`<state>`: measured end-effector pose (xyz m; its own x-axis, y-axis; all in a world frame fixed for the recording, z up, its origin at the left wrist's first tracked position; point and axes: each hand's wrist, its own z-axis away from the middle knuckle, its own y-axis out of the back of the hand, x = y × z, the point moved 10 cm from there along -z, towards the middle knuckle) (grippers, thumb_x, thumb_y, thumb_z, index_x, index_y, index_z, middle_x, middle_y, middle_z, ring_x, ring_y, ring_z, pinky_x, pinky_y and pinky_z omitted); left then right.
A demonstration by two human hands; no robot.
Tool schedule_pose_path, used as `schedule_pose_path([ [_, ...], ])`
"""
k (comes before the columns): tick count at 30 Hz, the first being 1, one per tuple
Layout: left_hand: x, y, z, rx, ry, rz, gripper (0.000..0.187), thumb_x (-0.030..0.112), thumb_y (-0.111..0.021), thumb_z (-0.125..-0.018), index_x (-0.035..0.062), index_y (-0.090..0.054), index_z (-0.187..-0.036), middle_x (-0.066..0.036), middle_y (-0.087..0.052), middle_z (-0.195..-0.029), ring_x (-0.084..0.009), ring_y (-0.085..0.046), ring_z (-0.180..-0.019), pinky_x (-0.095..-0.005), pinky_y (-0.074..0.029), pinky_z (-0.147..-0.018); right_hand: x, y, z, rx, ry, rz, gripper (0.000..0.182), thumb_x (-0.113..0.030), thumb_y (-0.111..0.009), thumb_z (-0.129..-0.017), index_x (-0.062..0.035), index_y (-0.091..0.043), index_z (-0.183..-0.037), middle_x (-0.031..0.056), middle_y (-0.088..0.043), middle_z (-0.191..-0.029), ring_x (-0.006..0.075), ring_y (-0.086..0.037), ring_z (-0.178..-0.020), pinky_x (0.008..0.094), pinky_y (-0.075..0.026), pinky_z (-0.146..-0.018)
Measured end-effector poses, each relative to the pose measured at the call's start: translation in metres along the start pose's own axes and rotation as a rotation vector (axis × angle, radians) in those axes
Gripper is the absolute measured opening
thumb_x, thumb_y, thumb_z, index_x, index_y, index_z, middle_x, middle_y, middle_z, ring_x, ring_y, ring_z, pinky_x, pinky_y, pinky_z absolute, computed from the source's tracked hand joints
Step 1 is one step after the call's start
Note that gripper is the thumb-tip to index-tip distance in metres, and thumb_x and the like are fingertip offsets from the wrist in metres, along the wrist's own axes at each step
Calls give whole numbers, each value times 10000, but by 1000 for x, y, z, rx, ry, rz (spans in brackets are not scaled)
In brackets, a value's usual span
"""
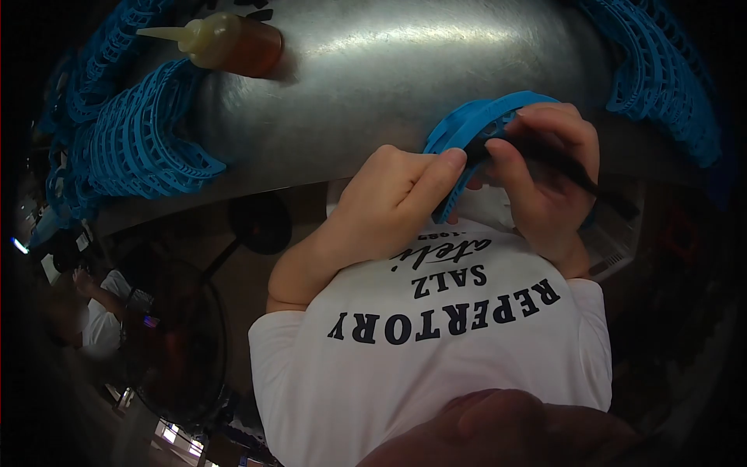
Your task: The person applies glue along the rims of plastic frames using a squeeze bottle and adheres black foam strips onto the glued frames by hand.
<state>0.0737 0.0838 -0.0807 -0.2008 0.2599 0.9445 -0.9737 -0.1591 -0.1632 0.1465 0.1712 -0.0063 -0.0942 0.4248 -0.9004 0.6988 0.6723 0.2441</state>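
A curved blue openwork plastic frame is held between my two hands at the table's near edge, in front of my chest. Along its inner side runs a black soft-looking strip, whose loose end hangs out to the right. My left hand is closed on the frame's left part, thumb pressed over the strip's end. Curled around the right side, my right hand has its fingers on the blue rim and its thumb by the strip. The right fingertips partly hide the frame.
A metal table lies ahead. At its back left is a squeeze bottle of amber liquid, near small black pieces. Stacked blue frames stand at the left and right. Another person is at far left.
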Motion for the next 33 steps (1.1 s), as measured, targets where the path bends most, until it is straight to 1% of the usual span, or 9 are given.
schedule_pose_path([
  [1, 2, 1, -3, 1, 2, 1, 433, 348, -408, -968, -2, -663, -965, -82, -602, -605, -146, -600, -572, -265, -456, -546, 3, 2, 3, 11, -11, -54, 347, 11, -699, -778, -6, -509, -1068, 80, -540, -922, 98, -588, -682, 197, -480, -609],
  [4, -6, -11, -13, -130, 310, 359, 462, 376, -382, -971, -11, -633, -988, -81, -619, -687, -143, -607, -631, -263, -471, -582, 12, 6, 10, 30, -28, -167, 366, 3, -693, -788, 3, -489, -1091, 93, -522, -937, 107, -581, -680, 201, -485, -628],
  [8, 17, -18, -46, -189, 263, 222, 464, 374, -367, -976, -17, -584, -1100, -100, -635, -865, -127, -611, -718, -228, -498, -648, 14, 7, 15, 32, 20, -223, 373, 1, -675, -802, 4, -467, -1112, 101, -522, -931, 115, -574, -684, 207, -492, -650],
  [13, 24, -37, -61, -397, 141, 12, 492, 391, -372, -969, -34, -559, -1133, -93, -629, -886, -120, -604, -749, -228, -501, -662, 23, 25, 22, 121, -85, -493, 331, 3, -656, -815, 7, -478, -1094, 103, -525, -943, 129, -598, -710, 208, -514, -657],
  [16, 42, -22, -47, -203, 41, 195, 386, 292, -379, -975, -36, -581, -1010, -65, -595, -730, -118, -563, -622, -251, -476, -623, 21, 42, 24, 216, -123, -599, 304, 19, -637, -825, 14, -480, -1085, 103, -529, -949, 135, -611, -720, 209, -524, -661],
  [20, 59, -18, -29, -37, -25, 217, 362, 255, -374, -974, -40, -563, -1066, -48, -602, -735, -117, -550, -605, -246, -469, -605, 8, 42, 22, 230, -133, -480, 270, 48, -606, -837, 22, -481, -1075, 106, -539, -954, 145, -629, -756, 215, -538, -665],
  [23, 58, -15, -24, -87, -55, 96, 342, 237, -396, -966, -39, -552, -1094, -54, -626, -765, -126, -583, -644, -247, -477, -622, -5, 41, 16, 218, -95, -232, 237, 27, -605, -844, -10, -487, -1047, 115, -545, -920, 119, -576, -672, 204, -487, -580],
  [27, 66, -20, -22, -83, -231, 15, 291, 190, -474, -934, -35, -552, -1101, -86, -655, -819, -156, -634, -721, -257, -494, -651, -14, 38, 14, 201, 13, -256, 302, 87, -638, -796, 10, -493, -1049, 100, -553, -954, 138, -627, -800, 208, -531, -670],
  [33, 81, -21, -15, 16, -444, -308, 266, 102, -591, -863, -25, -558, -1094, -140, -667, -845, -200, -673, -810, -274, -510, -682, -24, 35, 14, 204, 145, -61, 339, 106, -663, -763, -11, -496, -1035, 101, -561, -938, 130, -603, -788, 196, -510, -652],
])
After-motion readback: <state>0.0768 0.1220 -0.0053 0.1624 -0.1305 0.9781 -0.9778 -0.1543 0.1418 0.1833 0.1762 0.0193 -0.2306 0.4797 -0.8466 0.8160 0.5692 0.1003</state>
